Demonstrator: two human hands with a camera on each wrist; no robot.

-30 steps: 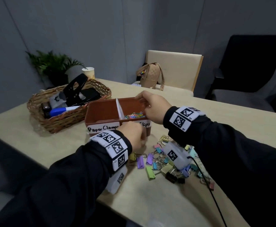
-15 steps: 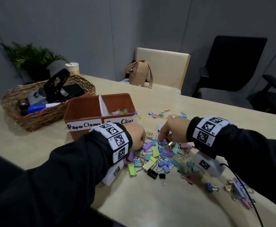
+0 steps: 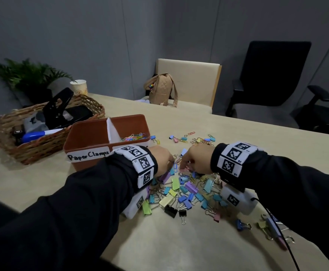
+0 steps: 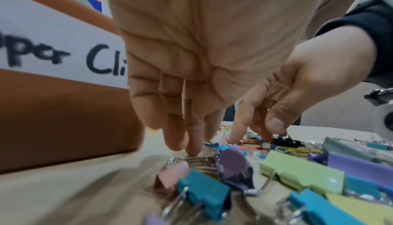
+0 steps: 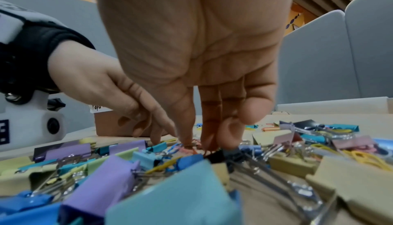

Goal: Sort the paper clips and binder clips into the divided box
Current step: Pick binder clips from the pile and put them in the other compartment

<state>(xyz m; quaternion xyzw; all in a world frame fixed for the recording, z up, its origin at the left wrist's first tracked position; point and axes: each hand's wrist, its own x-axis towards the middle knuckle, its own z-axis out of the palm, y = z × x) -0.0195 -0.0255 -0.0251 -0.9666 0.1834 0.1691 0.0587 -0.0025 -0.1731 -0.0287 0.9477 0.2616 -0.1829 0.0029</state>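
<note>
Here both hands, left [image 3: 162, 160] and right [image 3: 196, 160], fingertips down, poke the clip pile [image 3: 187, 189], seemingly grasping nothing.

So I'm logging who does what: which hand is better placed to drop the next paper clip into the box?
Probably the left hand: it works right beside the divided box. The right hand sits farther out over the pile.

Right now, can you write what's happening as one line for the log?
left hand: fingers down in clip pile | right hand: fingertips on pile | box: paper clips in right side, left side looks empty
</note>
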